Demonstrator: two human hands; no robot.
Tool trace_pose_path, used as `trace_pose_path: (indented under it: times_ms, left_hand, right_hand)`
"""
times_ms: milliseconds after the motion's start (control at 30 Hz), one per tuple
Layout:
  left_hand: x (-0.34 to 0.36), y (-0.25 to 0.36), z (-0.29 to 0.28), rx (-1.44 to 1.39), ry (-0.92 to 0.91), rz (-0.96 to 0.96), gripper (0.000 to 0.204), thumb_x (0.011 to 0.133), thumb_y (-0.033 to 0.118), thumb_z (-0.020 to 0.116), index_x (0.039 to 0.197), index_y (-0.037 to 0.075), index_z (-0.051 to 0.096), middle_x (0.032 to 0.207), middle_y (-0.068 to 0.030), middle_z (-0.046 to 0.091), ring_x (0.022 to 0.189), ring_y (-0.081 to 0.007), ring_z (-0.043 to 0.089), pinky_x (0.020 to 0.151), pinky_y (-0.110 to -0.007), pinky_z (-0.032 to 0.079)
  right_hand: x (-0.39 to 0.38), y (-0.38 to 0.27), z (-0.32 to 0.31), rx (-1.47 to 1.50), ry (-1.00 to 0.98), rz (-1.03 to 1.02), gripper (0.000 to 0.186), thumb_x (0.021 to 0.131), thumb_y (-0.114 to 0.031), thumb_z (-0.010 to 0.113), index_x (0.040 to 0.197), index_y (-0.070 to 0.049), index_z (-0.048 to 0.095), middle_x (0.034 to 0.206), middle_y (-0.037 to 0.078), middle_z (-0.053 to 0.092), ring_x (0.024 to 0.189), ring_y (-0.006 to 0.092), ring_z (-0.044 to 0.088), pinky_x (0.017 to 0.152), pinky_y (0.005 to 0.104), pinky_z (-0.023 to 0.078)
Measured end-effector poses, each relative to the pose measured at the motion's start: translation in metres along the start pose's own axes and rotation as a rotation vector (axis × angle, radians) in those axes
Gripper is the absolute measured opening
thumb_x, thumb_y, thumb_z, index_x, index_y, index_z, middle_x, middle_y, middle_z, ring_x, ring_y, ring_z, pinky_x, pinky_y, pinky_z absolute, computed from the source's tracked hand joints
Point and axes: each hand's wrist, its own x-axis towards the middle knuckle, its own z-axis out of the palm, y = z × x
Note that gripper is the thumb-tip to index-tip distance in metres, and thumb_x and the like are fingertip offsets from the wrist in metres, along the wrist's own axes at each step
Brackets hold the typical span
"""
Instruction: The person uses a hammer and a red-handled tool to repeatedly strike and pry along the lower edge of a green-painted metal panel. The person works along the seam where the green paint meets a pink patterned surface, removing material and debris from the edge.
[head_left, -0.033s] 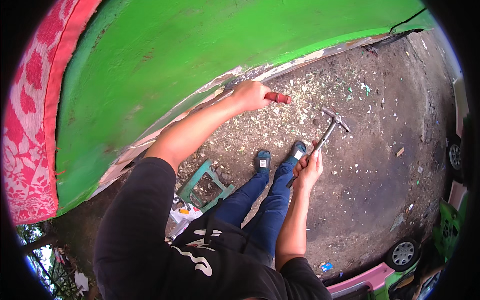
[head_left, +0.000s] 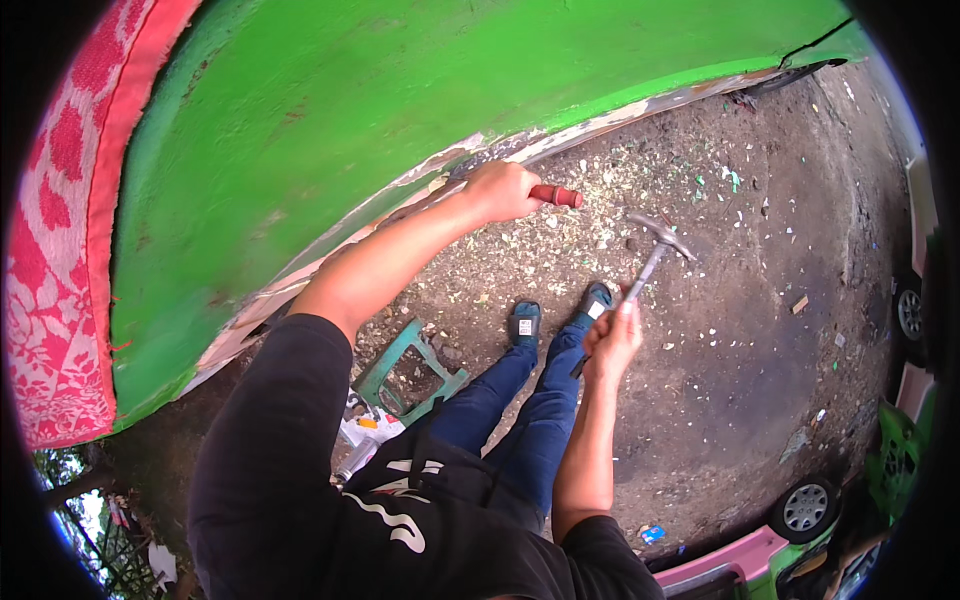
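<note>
Ground, right grip clutching hammer shaft, red handle jutting from clenched left grip

Soft, even daylight, taken through a round fisheye lens.
The green panel at 11 o'clock is brightly lit; the black shirt at 7 o'clock keeps little detail. Light between the foliage at 8 o'clock is burnt white. The hammer head toward 2 o'clock is slightly blurred.

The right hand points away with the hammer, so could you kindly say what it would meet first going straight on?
With the hammer leading, the right hand would probably meet the green car first, though depth is unclear.
</note>
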Motion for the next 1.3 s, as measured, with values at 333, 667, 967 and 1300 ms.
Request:
trace_pose_path:
  times_ms: [333,667,967,1300]
  left_hand:
    - [0.0,-0.004,-0.004,0.004,-0.08,-0.05,0.017,0.073,0.027,0.06,0.07,0.012,0.067,0.068,-0.0129,0.065,0.067,-0.0333,0.065,0.064,-0.045,0.051]
    - [-0.015,-0.003,-0.003,-0.067,-0.132,0.041,0.013,0.068,0.026,0.063,0.066,0.013,0.065,0.064,-0.0113,0.064,0.063,-0.0327,0.063,0.059,-0.044,0.049]
    - [-0.027,-0.01,-0.002,0.015,-0.132,0.141,0.012,0.066,0.026,0.063,0.066,0.015,0.067,0.063,-0.0115,0.064,0.062,-0.033,0.063,0.058,-0.045,0.049]
    - [-0.029,-0.019,-0.016,-0.114,-0.009,0.22,0.015,0.069,0.026,0.069,0.063,0.013,0.064,0.061,-0.01,0.061,0.059,-0.0323,0.06,0.054,-0.042,0.046]
  right_hand:
    - [0.0,0.009,0.005,-0.101,-0.018,-0.023,0.03,0.1,-0.025,0.049,0.126,-0.012,0.057,0.06,-0.007,0.038,0.045,0.0021,0.033,0.036,0.0192,0.026]
    - [0.0,0.01,0.0,-0.069,-0.042,0.042,0.035,0.101,-0.023,0.047,0.133,-0.012,0.051,0.059,-0.007,0.036,0.043,0.0023,0.03,0.035,0.0187,0.025]
    - [-0.021,0.021,-0.008,-0.094,-0.044,0.111,0.035,0.102,-0.023,0.045,0.134,-0.011,0.05,0.06,-0.007,0.034,0.044,0.0007,0.028,0.037,0.0172,0.023]
    - [-0.042,0.012,-0.002,0.094,0.021,-0.187,0.035,0.102,-0.025,0.043,0.133,-0.009,0.05,0.058,-0.006,0.034,0.044,0.0008,0.03,0.037,0.0172,0.022]
